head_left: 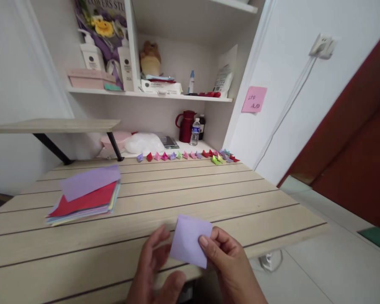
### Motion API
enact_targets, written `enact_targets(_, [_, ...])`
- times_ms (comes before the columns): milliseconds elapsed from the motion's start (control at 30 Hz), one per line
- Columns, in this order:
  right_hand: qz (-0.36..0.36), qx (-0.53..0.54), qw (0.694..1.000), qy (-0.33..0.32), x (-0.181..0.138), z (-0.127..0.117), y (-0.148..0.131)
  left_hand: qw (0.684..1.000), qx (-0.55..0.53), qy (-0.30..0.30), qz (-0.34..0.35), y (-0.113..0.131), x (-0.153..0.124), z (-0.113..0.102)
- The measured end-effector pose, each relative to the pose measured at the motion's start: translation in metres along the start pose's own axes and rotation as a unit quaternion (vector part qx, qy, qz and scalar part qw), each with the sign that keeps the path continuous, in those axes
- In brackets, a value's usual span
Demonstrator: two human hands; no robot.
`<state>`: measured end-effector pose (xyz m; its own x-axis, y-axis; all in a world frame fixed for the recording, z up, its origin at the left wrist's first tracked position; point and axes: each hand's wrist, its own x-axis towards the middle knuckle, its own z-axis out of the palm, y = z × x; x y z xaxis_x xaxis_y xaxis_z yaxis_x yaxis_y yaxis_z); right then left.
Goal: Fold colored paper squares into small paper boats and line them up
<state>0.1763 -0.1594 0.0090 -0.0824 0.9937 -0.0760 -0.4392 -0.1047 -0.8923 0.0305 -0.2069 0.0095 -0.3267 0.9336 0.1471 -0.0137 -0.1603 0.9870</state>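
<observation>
A small purple square of paper (pixel 190 240) is held up above the near edge of the table, tilted slightly. My right hand (pixel 229 257) pinches its right side, thumb on the front and fingers behind. To the left of the sheet, my left hand (pixel 156 264) is open, thumb and fingers apart, a little blurred. Whether its fingertips touch the paper's left edge I cannot tell.
A stack of coloured paper (pixel 85 196) lies on the left of the slatted table (pixel 152 194). Small folded paper pieces (pixel 164 156) line the back edge. Behind stand a red jug (pixel 186 126) and a water bottle (pixel 195 131). A raised shelf (pixel 57 125) is at left.
</observation>
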Motion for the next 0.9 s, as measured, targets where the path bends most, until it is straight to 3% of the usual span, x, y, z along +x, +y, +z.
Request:
enact_targets(100, [0.03, 0.086, 0.996, -0.015, 0.001, 0.011, 0.004, 0.992, -0.09, -0.047, -0.076, 0.007, 0.008, 0.007])
enact_targets(200, [0.041, 0.091, 0.993, -0.056, -0.003, 0.013, 0.006, 0.988, -0.059, -0.058, -0.133, 0.019, 0.017, 0.0])
enact_targets(267, [0.005, 0.044, 0.997, -0.067, -0.003, 0.007, 0.001, 0.987, -0.009, -0.082, -0.14, 0.027, 0.024, -0.008])
enact_targets(333, [-0.077, -0.042, 0.995, -0.038, -0.001, -0.005, -0.008, 0.976, 0.079, -0.153, -0.135, 0.032, 0.033, -0.016])
enact_targets(400, [-0.157, -0.167, 0.973, -0.005, 0.002, -0.02, -0.02, 0.924, 0.252, -0.263, -0.119, 0.036, 0.046, -0.02])
enact_targets(467, [-0.226, -0.27, 0.935, -0.038, 0.005, -0.034, -0.031, 0.899, 0.316, -0.285, -0.104, 0.037, 0.059, -0.021])
enact_targets(567, [-0.254, -0.401, 0.861, -0.186, 0.004, -0.045, -0.041, 0.868, 0.393, -0.297, -0.056, 0.036, 0.078, -0.018])
enact_targets(700, [-0.265, -0.555, 0.711, -0.341, 0.004, -0.045, -0.038, 0.826, 0.449, -0.338, 0.035, 0.03, 0.092, -0.009])
enact_targets(800, [-0.284, -0.637, 0.616, -0.367, 0.007, -0.045, -0.029, 0.812, 0.497, -0.287, 0.109, 0.026, 0.091, -0.006])
enact_targets(900, [-0.289, -0.669, 0.59, -0.348, 0.008, -0.045, -0.023, 0.8, 0.538, -0.203, 0.173, 0.02, 0.08, -0.017])
